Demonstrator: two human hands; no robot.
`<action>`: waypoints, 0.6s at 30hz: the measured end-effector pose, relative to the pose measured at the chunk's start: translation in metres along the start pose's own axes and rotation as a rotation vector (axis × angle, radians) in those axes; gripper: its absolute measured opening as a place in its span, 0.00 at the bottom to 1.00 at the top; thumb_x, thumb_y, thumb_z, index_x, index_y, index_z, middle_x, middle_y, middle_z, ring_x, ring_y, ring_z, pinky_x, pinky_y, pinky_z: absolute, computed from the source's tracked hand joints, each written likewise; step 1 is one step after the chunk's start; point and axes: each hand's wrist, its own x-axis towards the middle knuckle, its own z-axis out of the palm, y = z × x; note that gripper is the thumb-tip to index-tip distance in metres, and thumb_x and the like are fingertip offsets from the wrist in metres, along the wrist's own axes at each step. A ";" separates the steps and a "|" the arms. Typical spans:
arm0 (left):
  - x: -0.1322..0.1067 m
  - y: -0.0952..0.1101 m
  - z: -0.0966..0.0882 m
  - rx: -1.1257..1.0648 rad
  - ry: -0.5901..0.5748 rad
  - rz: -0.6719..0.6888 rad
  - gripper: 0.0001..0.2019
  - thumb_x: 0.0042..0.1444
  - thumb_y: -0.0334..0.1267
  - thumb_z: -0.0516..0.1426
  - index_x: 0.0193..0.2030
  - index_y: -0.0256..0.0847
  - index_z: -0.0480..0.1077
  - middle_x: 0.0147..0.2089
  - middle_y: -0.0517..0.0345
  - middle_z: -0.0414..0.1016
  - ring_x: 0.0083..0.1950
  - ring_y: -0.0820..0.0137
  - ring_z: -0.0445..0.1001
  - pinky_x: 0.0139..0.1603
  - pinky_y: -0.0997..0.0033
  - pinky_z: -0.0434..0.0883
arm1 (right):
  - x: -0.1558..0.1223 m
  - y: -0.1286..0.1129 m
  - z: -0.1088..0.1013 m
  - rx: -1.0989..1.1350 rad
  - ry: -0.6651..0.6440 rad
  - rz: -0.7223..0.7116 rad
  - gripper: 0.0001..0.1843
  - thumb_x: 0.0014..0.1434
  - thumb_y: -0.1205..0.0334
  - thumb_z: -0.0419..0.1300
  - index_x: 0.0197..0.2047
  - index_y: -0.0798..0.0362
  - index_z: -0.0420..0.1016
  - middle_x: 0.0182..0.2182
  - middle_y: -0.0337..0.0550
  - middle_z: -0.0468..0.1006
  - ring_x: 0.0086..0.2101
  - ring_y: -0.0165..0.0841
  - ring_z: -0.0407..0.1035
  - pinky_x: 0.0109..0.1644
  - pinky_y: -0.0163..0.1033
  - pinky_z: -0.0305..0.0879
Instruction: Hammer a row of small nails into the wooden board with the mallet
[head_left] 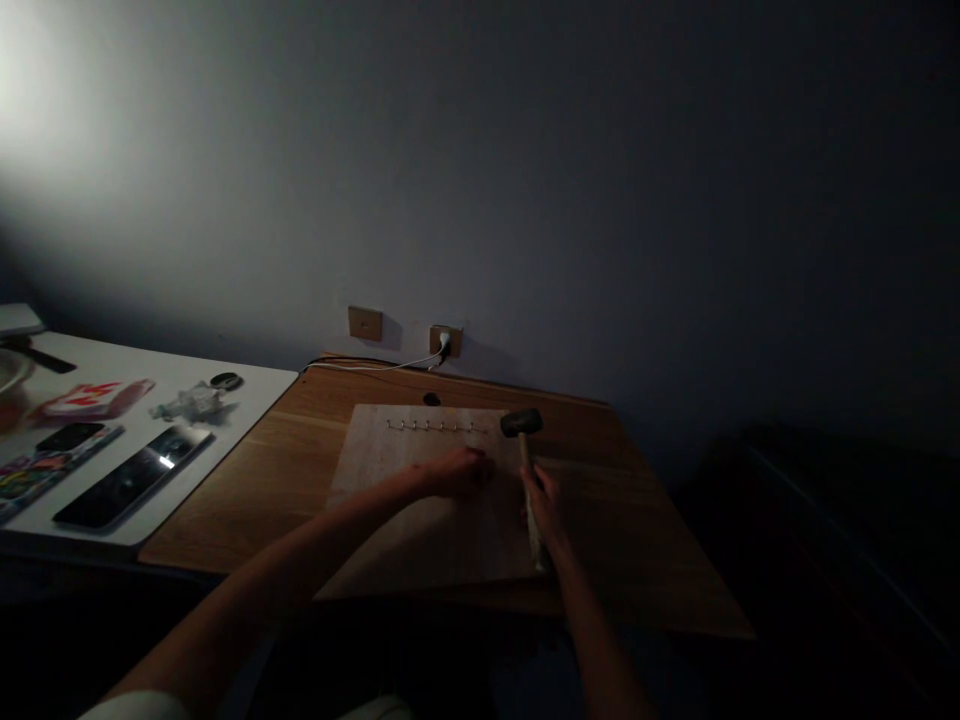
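A pale wooden board [420,540] lies on the wooden table, and a row of several nails [427,426] stands upright along its far side. My left hand [459,470] is over the board, just on the near side of the row's right end. Its fingers are curled together; whatever they may pinch is too dark and small to make out. At the board's right edge, my right hand [543,502] is closed around the handle of a hammer [521,423]. The dark hammer head points away from me, level with the nails and to their right, apart from them.
The wooden table [255,470] meets a wall with two outlets, one holding a white plug [444,341] and cable. To the left, a white table [247,390] carries a dark-screened phone [135,478], a red-and-white packet [94,398] and a crumpled clear bag [196,402]. The right side is dark.
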 end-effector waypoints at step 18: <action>0.065 -0.039 0.029 0.011 0.506 -0.500 0.12 0.62 0.33 0.57 0.49 0.45 0.78 0.50 0.50 0.80 0.61 0.56 0.67 0.64 0.51 0.58 | -0.004 -0.006 0.003 0.059 -0.033 0.085 0.30 0.49 0.29 0.58 0.36 0.50 0.69 0.18 0.27 0.63 0.12 0.25 0.56 0.12 0.31 0.53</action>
